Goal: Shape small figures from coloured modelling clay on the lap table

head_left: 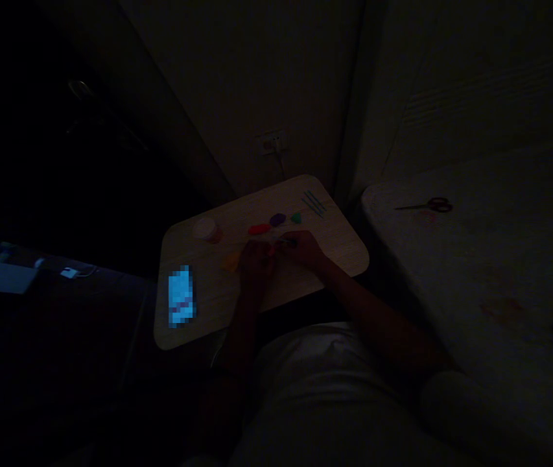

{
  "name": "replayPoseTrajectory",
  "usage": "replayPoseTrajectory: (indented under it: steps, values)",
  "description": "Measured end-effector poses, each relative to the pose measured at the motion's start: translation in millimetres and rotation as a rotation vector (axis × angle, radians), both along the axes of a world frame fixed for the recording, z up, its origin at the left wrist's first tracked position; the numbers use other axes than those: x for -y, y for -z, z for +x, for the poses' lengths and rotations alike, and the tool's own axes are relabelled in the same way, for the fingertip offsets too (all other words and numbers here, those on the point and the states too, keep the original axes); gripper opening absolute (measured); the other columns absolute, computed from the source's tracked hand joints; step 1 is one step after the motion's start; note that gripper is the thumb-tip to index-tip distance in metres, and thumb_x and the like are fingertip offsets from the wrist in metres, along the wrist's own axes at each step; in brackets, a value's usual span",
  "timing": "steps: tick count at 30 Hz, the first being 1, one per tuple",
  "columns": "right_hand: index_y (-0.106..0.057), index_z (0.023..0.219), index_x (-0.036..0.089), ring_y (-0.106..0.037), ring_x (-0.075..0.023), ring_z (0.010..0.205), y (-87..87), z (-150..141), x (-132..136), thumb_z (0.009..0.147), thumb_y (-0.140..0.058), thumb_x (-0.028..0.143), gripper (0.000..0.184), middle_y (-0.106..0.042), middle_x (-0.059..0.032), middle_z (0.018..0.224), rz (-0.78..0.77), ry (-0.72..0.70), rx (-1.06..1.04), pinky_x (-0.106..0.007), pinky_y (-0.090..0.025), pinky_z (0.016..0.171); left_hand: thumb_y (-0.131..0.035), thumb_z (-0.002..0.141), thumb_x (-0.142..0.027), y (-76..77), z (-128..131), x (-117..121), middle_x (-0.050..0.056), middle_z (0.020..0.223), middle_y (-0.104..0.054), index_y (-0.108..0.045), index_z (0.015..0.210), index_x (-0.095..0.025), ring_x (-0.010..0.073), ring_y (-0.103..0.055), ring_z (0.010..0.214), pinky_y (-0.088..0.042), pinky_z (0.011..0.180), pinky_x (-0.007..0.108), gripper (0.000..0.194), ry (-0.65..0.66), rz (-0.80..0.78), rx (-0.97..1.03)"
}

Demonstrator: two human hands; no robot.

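Grip: fingers curled around a small red piece [271, 251], mostly hidden
Left hand [255, 259]: dim, at its left
Right hand [300, 248]: at its right

Pale, light wood colouring with faint grain streaks is being shown by the round-cornered rectangular bench [208, 285]. Bright red is being displayed by the elongated soft-looking lump [258, 229], deep purple by the rounded lump [277, 220], green by the small roughly triangular lump [296, 218], and yellow-orange by the flattish piece [231, 261]. A blue-green tint is being carried by the thin straight sticks [314, 203]. Dark red is being seen on the handles of the metal-bladed scissors [439, 205]. Pixelated bright blue, crossed by a darker band, is being shown by the upright-looking rectangular patch [180, 297].
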State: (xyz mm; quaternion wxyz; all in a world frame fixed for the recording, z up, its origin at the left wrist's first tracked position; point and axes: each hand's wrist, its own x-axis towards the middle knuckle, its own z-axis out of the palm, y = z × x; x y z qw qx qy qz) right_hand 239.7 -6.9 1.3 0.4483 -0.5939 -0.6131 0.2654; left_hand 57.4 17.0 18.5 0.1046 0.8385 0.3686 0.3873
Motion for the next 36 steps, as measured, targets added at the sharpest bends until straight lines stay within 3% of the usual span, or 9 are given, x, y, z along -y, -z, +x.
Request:
replayPoseTrajectory:
  steps: [22,28,36]
  values:
    - [-0.083,0.097,0.019,-0.063,-0.0174,0.073,-2.8,-0.5,0.1,0.085,-0.071,0.038,0.025,-0.077,-0.0042,0.085,-0.009,0.011,0.040,-0.026,-0.041,0.066,-0.066,0.085,-0.010,-3.6,0.4,2.8,0.005,0.093,-0.061,-0.057,0.089,-0.023,0.0235,-0.060,0.091,-0.051,0.085,0.036,0.016,-0.046,-0.001,-0.001]
    - [-0.082,0.088,0.018,-0.061,-0.0159,0.069,-0.6,0.3,-1.3,0.084,-0.073,0.041,0.025,-0.075,-0.0032,0.078,-0.034,0.017,0.086,-0.026,-0.037,0.063,-0.065,0.085,-0.009,-2.5,0.0,3.0,0.005,0.093,-0.061,-0.057,0.089,-0.023,0.0232,-0.060,0.091,-0.050,0.085,0.036,0.017,-0.040,-0.004,0.008]
    - [-0.081,0.089,0.018,-0.062,-0.0171,0.071,1.1,0.8,-1.4,0.085,-0.071,0.035,0.020,-0.075,-0.0034,0.079,0.006,0.006,0.063,-0.027,-0.039,0.065,-0.067,0.088,-0.016,-1.0,-0.6,1.5,0.005,0.094,-0.064,-0.060,0.091,-0.022,0.0232,-0.062,0.092,-0.051,0.084,0.036,0.009,-0.023,-0.014,0.013]
